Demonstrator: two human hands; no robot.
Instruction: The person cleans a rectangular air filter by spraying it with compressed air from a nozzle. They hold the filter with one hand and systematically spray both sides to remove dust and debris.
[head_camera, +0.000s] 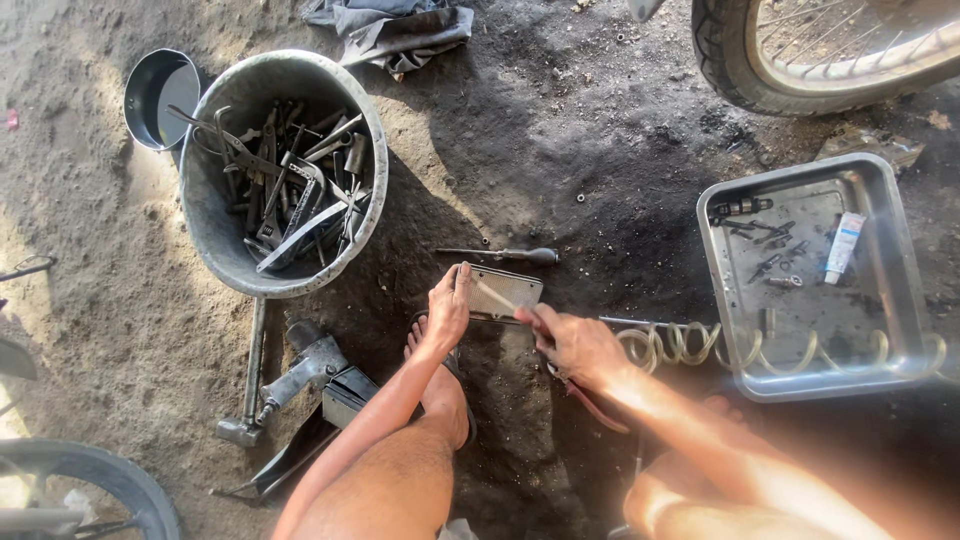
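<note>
A flat, ribbed rectangular metal plate (497, 292) lies on the oily ground at the centre of the view, just above the person's sandalled foot (445, 385). The left hand (446, 308) is laid on the plate's nine o'clock edge, fingers closed lightly over the rim to steady it. The right hand (572, 342) is closed around a slim tool (583, 392) with reddish handles; its working tip seems to be brought against the plate's three o'clock corner, though glare makes the contact hard to confirm.

For the step to be done well, the plate is best kept pinned flat so that it cannot skate on the greasy soil, and the tool is best applied squarely, with pressure directed away from the steadying fingers. A short, controlled stroke is judged safer than a hard one.

A screwdriver (505, 254) lies at twelve o'clock of the plate, within easy reach. A bucket of spanners (283, 170) stands at ten o'clock, a steel tray (810, 275) with small parts at three o'clock, and a coiled air hose (690, 345) runs beside the right wrist. An air impact wrench (305, 368) rests at eight o'clock.
</note>
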